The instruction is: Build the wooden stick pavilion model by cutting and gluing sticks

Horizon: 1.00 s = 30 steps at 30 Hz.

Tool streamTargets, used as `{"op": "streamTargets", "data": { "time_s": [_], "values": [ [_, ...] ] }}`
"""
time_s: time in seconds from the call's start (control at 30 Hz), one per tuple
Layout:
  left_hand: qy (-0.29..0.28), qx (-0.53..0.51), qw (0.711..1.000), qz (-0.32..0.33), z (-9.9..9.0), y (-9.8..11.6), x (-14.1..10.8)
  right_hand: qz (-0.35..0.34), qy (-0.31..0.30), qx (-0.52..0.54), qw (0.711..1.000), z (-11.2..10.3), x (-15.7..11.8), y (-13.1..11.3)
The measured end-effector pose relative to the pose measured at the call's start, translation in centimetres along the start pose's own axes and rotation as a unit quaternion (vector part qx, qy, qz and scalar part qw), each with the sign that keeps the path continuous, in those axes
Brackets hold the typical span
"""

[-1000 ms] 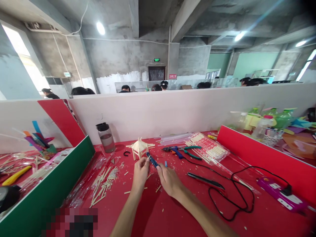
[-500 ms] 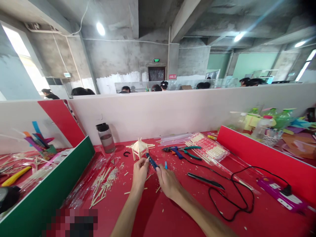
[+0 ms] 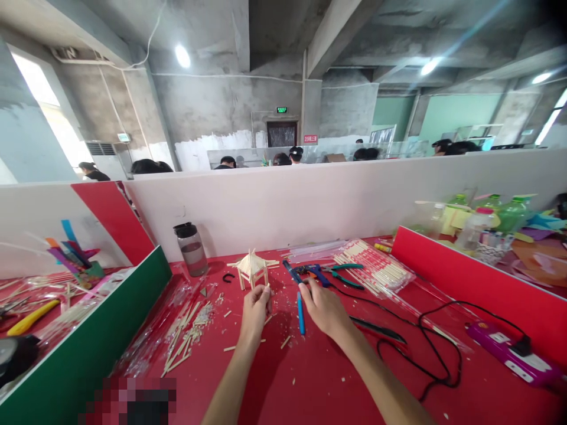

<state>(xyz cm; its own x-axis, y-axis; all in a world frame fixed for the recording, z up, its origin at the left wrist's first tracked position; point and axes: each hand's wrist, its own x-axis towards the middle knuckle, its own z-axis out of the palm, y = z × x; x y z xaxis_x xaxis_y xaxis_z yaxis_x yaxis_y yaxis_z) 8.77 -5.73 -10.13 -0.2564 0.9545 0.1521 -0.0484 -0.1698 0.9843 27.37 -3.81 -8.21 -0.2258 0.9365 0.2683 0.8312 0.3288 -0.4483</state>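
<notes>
My left hand (image 3: 255, 310) is closed in a pinch just in front of a small wooden-stick pavilion model (image 3: 252, 268), which has a pale pointed roof and stick legs. What lies between those fingertips is too small to make out. To the right, my right hand (image 3: 325, 308) grips the near end of a slim dark blue tool (image 3: 291, 272) whose exact kind is unclear. Its far end points away toward the blue glue gun (image 3: 318, 274). Below the right fingers lies a bright blue pen-like stick (image 3: 300, 314) on the red tabletop (image 3: 283, 378).
Pliers with teal handles (image 3: 348, 276) and bundled sticks (image 3: 376, 262) lie back right. A black cord (image 3: 436, 369) loops toward a purple power strip (image 3: 514, 354). At left stand a water bottle (image 3: 191, 251) and a green divider (image 3: 88, 336), with cut stick pieces (image 3: 186, 339) nearby.
My hands have parted. The right hand has carried the dark blue tool right and away from the model, while the left stays in front of the model. The bright blue stick is now more exposed.
</notes>
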Motion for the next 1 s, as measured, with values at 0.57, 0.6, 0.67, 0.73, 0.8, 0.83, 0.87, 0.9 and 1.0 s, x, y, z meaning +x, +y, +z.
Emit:
{"op": "streamTargets", "data": {
  "time_s": [0.57,0.6,0.67,0.73,0.8,0.83,0.87,0.9,1.0],
  "values": [
    [-0.221,-0.214,0.942,-0.136,0.8,2.1,-1.8,-0.013,-0.041,-0.137,0.990,0.6,2.0,5.0],
    [-0.225,-0.217,0.940,-0.137,0.8,2.1,-1.9,-0.026,-0.018,-0.098,0.995,0.4,2.0,4.4],
    [-0.234,-0.218,0.937,-0.137,1.0,2.1,-2.0,-0.067,0.019,0.047,0.996,-0.3,1.8,2.9],
    [-0.240,-0.219,0.936,-0.136,1.1,2.0,-2.1,-0.124,-0.005,0.236,0.964,-1.0,1.5,1.4],
    [-0.244,-0.219,0.935,-0.136,1.1,1.9,-2.1,-0.136,-0.037,0.376,0.916,-1.4,1.1,0.1],
    [-0.244,-0.218,0.935,-0.137,1.2,1.8,-2.1,-0.140,-0.063,0.426,0.892,-1.5,0.9,-0.4],
    [-0.245,-0.216,0.935,-0.138,1.2,1.8,-2.1,-0.140,-0.084,0.464,0.871,-1.5,0.7,-0.9],
    [-0.246,-0.211,0.936,-0.138,1.2,1.8,-2.1,-0.136,-0.093,0.489,0.856,-1.5,0.6,-1.2],
    [-0.246,-0.186,0.942,-0.135,1.3,1.8,-2.2,-0.128,-0.093,0.512,0.844,-1.3,0.3,-1.6]
  ]
}}
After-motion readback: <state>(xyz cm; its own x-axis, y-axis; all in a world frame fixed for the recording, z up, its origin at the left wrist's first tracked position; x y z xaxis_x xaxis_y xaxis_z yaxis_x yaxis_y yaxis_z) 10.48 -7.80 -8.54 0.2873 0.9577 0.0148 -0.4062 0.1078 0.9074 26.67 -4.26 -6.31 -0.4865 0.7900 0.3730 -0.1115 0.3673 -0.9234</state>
